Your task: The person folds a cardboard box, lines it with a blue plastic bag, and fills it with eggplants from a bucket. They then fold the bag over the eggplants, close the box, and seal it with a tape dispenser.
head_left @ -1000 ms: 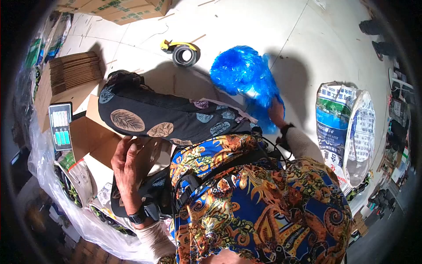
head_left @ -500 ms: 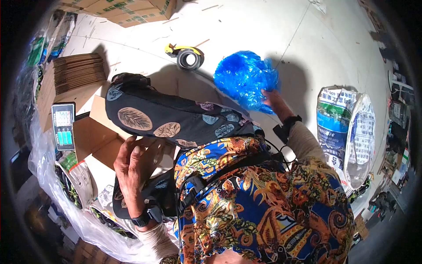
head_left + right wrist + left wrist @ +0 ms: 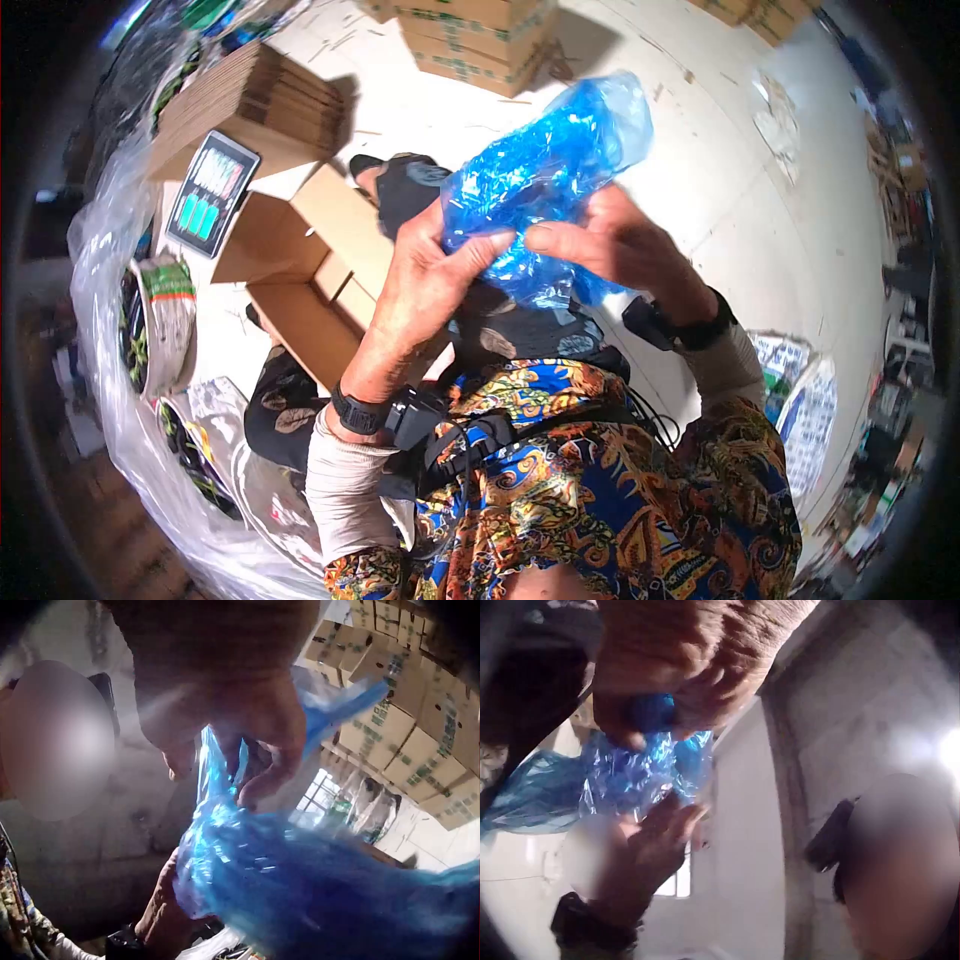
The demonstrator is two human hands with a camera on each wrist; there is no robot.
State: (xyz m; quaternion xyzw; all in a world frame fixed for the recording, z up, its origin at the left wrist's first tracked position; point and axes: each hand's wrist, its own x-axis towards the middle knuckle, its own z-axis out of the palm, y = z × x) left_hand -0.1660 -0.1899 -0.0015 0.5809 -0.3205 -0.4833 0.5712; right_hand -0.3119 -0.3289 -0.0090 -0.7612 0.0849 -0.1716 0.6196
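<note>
A crumpled blue plastic bag point(image 3: 545, 150) is held up in front of the body, above the lap. The left hand point(image 3: 425, 275) grips its near left side, thumb pointing inward. Opposite it, the right hand point(image 3: 625, 240) pinches the bag's right side, and the two thumbs nearly meet. The right wrist view has the plastic point(image 3: 255, 870) bunched below the right hand point(image 3: 225, 697), its folds pinched between the fingers. Seen from the left wrist, the left hand point(image 3: 682, 667) curls round blue plastic point(image 3: 630, 769); some of its fingers are hidden.
An open cardboard box point(image 3: 305, 330) stands left of the legs, with a scale display point(image 3: 213, 193) beside it. Flattened cartons point(image 3: 255, 105) are stacked behind. Taped boxes point(image 3: 475, 40) stand at the top, and a printed sack point(image 3: 800, 400) lies at the right.
The right hand has lifted the blue bag from the floor and brought it toward the body. The left hand has left the box and taken hold of the bag. The head view has shifted.
</note>
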